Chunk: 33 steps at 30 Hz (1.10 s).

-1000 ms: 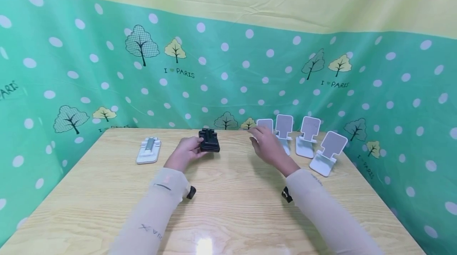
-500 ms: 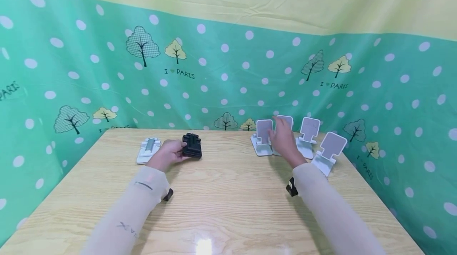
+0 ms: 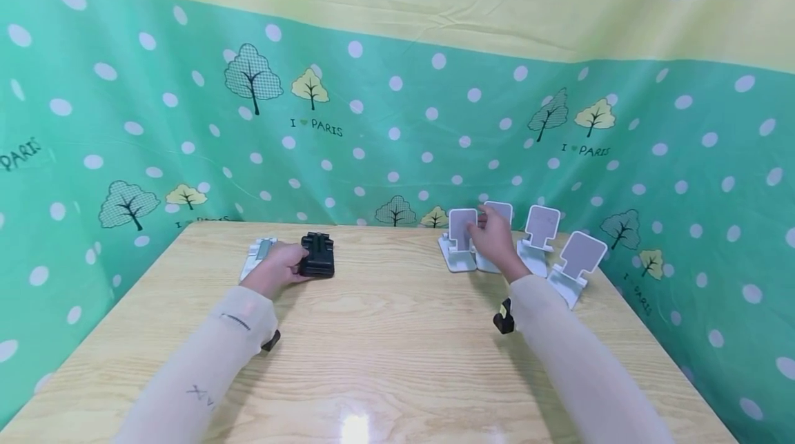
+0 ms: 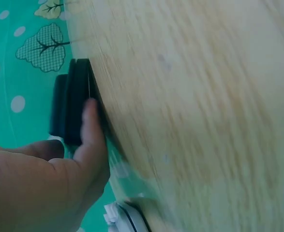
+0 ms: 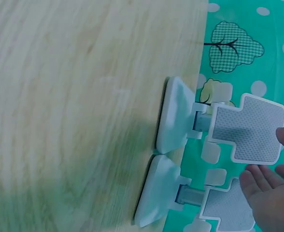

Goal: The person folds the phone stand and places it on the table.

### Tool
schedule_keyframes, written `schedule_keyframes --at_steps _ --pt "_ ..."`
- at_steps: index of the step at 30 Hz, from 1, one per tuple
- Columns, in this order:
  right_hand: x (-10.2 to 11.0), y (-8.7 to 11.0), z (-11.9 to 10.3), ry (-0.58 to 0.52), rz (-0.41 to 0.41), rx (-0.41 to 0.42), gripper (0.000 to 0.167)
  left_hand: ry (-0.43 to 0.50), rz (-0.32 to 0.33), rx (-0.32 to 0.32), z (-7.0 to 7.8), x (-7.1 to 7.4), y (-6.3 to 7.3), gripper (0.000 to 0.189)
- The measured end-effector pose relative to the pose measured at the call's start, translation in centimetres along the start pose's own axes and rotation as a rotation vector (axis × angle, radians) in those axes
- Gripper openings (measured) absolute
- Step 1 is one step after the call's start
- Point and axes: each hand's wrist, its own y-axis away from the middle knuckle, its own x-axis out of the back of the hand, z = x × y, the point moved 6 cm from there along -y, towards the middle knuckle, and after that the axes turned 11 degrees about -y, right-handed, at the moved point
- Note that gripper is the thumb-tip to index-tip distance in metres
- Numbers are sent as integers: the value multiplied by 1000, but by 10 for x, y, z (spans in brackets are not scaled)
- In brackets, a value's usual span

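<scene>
Left hand grips a folded black stand at the back left of the table, partly hiding a folded white stand; right hand, fingers loosely extended, covers some of the second raised stand, thumb by the first raised stand, contact unclear from here

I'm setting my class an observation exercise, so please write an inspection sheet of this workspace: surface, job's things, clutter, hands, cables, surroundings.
Surface: wood-grain table, glare spot near the front edge of view.
Job's things: black stand, folded; white folded stand, partly hidden; four raised white stands at right.
Clutter: nothing seen.
Hands: left hand grips the black stand; right hand is at the leftmost raised stand, contact unclear.
Cables: nothing seen.
Surroundings: dotted green-and-yellow cloth with printed trees.
</scene>
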Motion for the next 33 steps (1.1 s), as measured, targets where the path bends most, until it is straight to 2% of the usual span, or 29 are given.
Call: schedule_keyframes --at_steps 4,11,14,24,28,31,33 --pt "0 -1 -1 -44 1 -57 60 -41 26 5 3 5 4 66" --pt "0 -1 2 -83 -16 -76 61 -29 2 6 9 4 8 68" --pt "-3 -1 3 -97 -36 -85 64 -37 20 8 9 5 7 68" --pt "-4 -1 6 -106 -32 -131 64 -188 42 -19 17 -2 15 65" --pt "-4 -2 8 -128 -23 -133 62 -275 84 -74 23 -4 17 60" --pt "-3 -3 11 -147 14 -132 56 -340 128 -149 30 -6 22 57" --pt "-1 -4 13 -153 55 -132 49 -347 146 -194 34 -8 24 56"
